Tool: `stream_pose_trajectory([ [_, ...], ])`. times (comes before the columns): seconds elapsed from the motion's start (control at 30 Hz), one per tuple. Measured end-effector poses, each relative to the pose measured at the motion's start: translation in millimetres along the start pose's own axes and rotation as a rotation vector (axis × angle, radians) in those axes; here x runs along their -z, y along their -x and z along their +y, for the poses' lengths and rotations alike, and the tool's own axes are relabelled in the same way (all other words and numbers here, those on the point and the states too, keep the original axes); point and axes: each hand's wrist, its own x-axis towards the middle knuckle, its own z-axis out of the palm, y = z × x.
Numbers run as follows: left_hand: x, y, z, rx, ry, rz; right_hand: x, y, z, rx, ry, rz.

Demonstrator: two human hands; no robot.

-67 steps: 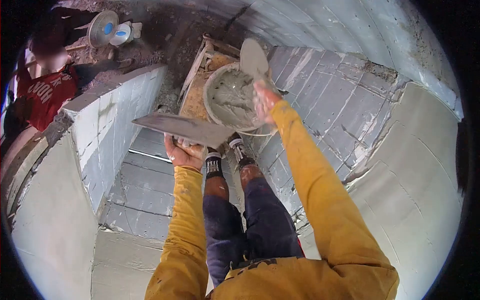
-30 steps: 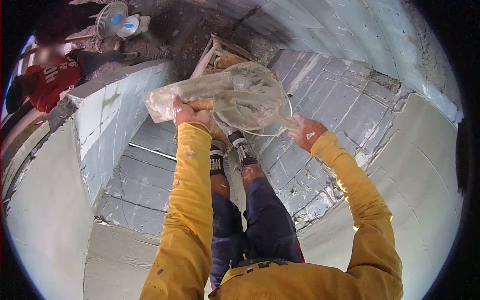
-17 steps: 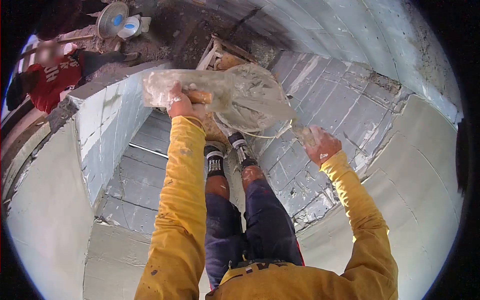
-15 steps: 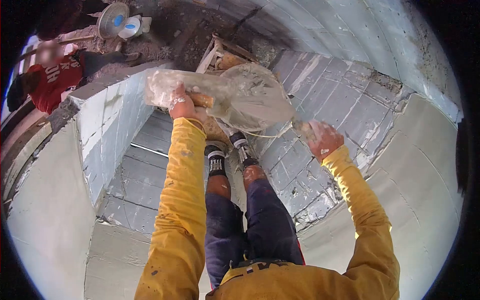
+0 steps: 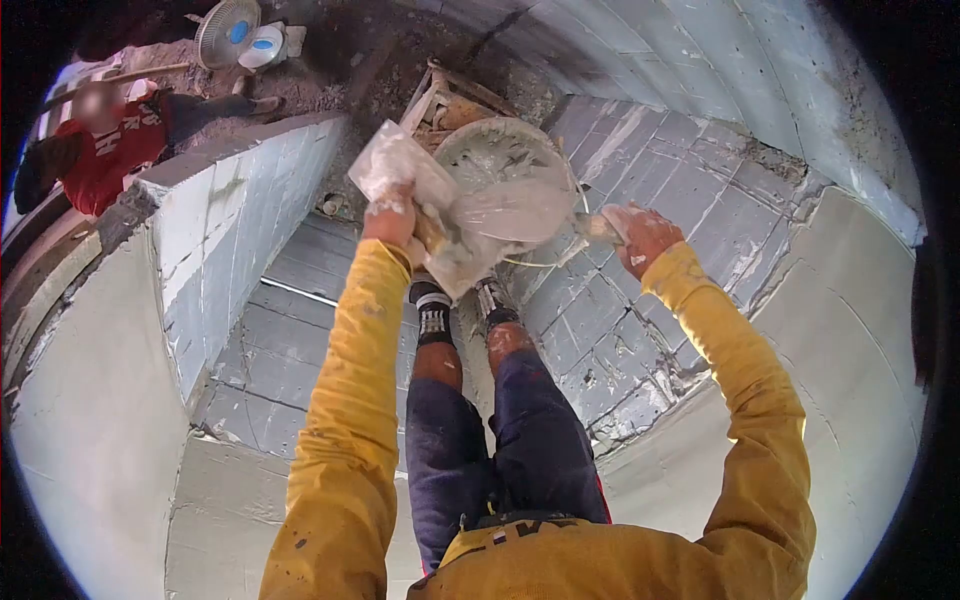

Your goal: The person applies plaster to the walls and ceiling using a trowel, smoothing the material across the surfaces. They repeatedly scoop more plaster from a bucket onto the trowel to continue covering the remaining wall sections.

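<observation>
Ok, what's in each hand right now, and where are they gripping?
Left hand grips the flat trowel by its handle. Right hand holds a second trowel at its handle end, blade over the mortar bucket.

Mustard-yellow long sleeves flecked with grey mortar, dark navy trousers rolled below the knee, black-and-white striped socks, mortar-smeared left hand [image 5: 390, 218] and right hand [image 5: 640, 235]

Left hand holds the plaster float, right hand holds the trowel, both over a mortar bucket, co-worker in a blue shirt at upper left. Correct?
One error: the co-worker's shirt is red, not blue, as the head view shows. The rest stands: the left hand holds the plaster float, the right hand holds the trowel, and both are over the mortar bucket.
</observation>
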Motion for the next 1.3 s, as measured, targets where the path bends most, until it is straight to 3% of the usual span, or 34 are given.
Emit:
stream_pose_trajectory([
  [0.1, -3, 24, 4, -0.379, -0.422, 0.03, 3, -13, 2, 0.036, 0.04, -0.038],
  [0.17, -6, 37, 8, -0.168, -0.261, -0.183, 14, -22, -6, -0.02, 0.094, -0.143],
  [0.27, -17, 62, 14, -0.57, -0.684, -0.24, 18, -40, -16, -0.105, 0.103, -0.09],
  [0.37, -13, 94, 50, -0.32, -0.24, -0.335, 15, -52, -7, -0.065, -0.04, 0.125],
  [0.43, -9, 107, 63, -0.102, -0.05, -0.359, 17, -49, -7, -0.184, -0.093, 0.125],
  [0.5, -11, 106, 34, -0.127, 0.023, -0.217, 16, -42, -7, -0.235, -0.142, 0.105],
  [0.6, 6, 106, 30, -0.173, -0.081, -0.25, 0, -14, -7, -0.155, -0.176, 0.043],
  [0.77, 25, 112, 49, -0.014, -0.129, -0.302, -47, 12, 7, 0.088, -0.094, 0.105],
  [0.9, 28, 114, 33, -0.046, -0.127, -0.484, -23, -9, -16, -0.059, -0.137, -0.053],
  [1.0, 21, 143, 34, -0.308, -0.589, -0.28, -2, -22, -26, -0.169, -0.158, -0.118],
  [1.1, 20, 131, -5, -0.262, -0.585, -0.34, -5, -16, -11, -0.111, -0.168, -0.054],
  [1.2, 33, 115, 10, -0.001, -0.681, -0.467, -28, 13, 18, 0.029, -0.07, -0.02],
  [1.27, 40, 112, 1, -0.166, -0.715, -0.455, -26, 28, 23, 0.105, 0.014, 0.033],
  [1.3, 43, 112, -3, -0.246, -0.733, -0.451, -20, 27, 17, 0.047, 0.0, -0.025],
])
